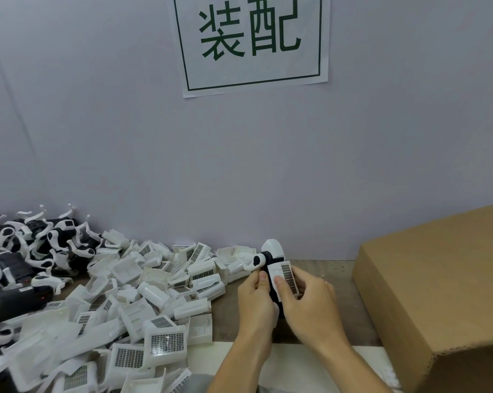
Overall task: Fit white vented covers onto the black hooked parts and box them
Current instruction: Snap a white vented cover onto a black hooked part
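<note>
Above the table's middle I hold one black hooked part (268, 260) with a white hook end pointing away from me. My left hand (255, 299) grips its left side, thumb on top. A white vented cover (286, 279) lies against the part's right face, and my right hand (307, 304) pinches it there with the thumb on its white panel. Loose white vented covers (143, 302) are heaped across the left of the table. Several black hooked parts (30, 253) are piled at the far left against the wall.
A large cardboard box (438, 293) stands at the right, its flap folded over the top. A grey wall with a printed sign (251, 43) closes the back. A white sheet (296, 361) lies at the near table edge under my forearms.
</note>
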The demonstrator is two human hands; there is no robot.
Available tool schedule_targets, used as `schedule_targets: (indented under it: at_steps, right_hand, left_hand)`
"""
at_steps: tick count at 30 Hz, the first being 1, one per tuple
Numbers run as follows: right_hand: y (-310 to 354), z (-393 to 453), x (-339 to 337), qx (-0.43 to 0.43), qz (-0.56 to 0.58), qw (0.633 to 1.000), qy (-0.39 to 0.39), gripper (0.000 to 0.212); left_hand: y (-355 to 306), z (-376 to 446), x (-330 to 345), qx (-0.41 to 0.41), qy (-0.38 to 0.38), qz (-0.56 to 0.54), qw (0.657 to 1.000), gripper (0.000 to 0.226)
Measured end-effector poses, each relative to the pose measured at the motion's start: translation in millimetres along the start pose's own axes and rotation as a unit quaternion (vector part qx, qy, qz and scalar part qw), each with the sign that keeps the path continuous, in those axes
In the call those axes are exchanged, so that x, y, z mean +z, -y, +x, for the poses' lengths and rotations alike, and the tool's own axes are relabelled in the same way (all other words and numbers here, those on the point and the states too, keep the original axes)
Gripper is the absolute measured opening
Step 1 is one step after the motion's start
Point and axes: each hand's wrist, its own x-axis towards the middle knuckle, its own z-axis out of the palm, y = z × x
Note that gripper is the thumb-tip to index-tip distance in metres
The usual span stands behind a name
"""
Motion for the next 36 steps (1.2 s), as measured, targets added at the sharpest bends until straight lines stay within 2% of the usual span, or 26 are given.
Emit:
schedule_targets:
  at_steps: [10,16,19,21,23,25,27,30,36]
  right_hand:
    - [3.9,-1.3,-5.2,-0.018,-0.027,0.999,0.022,0.016]
    - [12.2,-5.3,-7.9,-0.040,-0.119,0.992,0.026,0.029]
    - [11.2,-5.2,-8.5,-0.049,-0.146,0.986,0.058,0.024]
    - [12.0,-5.9,-7.3,-0.048,-0.078,0.992,0.085,0.016]
    - [14.4,-7.1,-5.3,-0.029,0.019,0.996,0.077,0.017]
    - [16.0,-6.1,-4.8,0.033,0.137,0.989,0.048,0.021]
    - [15.9,-2.5,-7.8,0.124,0.222,0.966,0.041,0.019]
    - [17.4,0.2,-11.7,0.195,0.259,0.943,0.078,0.034]
    - [13.3,1.5,-13.4,0.224,0.318,0.920,0.037,0.022]
  left_hand:
    - [-3.3,-5.3,-1.1,0.004,0.042,-0.030,0.999,0.035]
    - [-4.4,-8.1,-2.6,0.018,0.063,-0.034,0.997,0.035]
    - [-4.2,-8.6,-3.0,0.039,0.083,-0.027,0.995,0.024]
    - [-4.0,-7.5,-3.3,0.045,0.079,-0.027,0.995,0.020]
    - [-3.3,-5.0,-3.3,0.040,0.072,-0.038,0.996,0.021]
    - [-2.1,-3.6,-2.8,0.039,0.071,-0.040,0.996,0.022]
    - [-2.4,-4.1,-2.7,0.037,0.082,-0.033,0.995,0.021]
    - [-3.4,-5.1,-3.3,0.039,0.110,-0.005,0.993,0.020]
    - [-1.8,-3.8,-1.0,0.064,0.112,0.026,0.991,0.024]
